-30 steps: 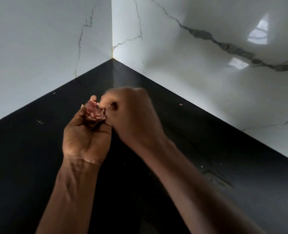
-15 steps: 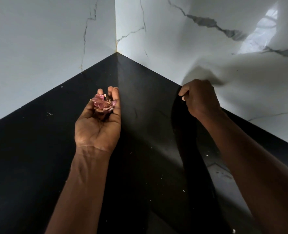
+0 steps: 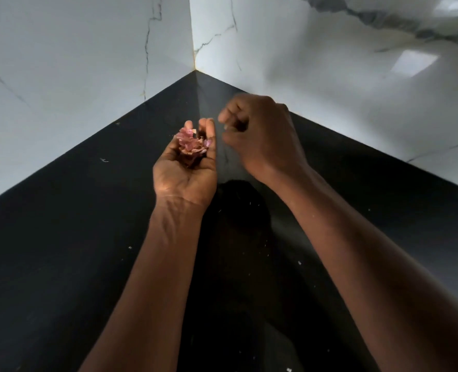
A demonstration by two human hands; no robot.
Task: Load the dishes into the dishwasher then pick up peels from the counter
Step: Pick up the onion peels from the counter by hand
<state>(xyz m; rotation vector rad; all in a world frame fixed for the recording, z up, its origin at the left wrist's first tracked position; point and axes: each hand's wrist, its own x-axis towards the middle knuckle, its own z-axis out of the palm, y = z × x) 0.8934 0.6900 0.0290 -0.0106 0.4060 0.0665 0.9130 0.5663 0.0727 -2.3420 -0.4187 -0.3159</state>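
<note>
Marble-look walls, two of them, white with grey veins, meet in a vertical seam at the top centre: the left wall [image 3: 74, 76] is matt, and the right wall [image 3: 330, 89] is glossy and carries two bright window reflections. One black counter [image 3: 61, 237] fills the lower frame and narrows to its back corner where that seam lands. Its left and right back edges run straight along the foot of each wall. Broad stretches of dark surface lie open between the left forearm and the left edge, and between the right forearm and the right edge.

Two bare forearms reach in from the near edge towards the back corner. The left hand [image 3: 185, 178] is turned palm up and cupped, its fingers curled upward round one small heap of pink-purple peels [image 3: 190, 143], which sits in the palm above the counter, in front of the back corner. The right hand [image 3: 262, 135] hangs just beside it, on the right, knuckles up, its fingers bent in toward the palm. Motion blur hides whether anything is pinched there, so I cannot tell.

At least five pale specks dot the counter: one [image 3: 104, 160] near the left back edge, one [image 3: 130, 247] left of the left forearm, one [image 3: 299, 262] between the forearms, one [image 3: 369, 369] at the near edge.
</note>
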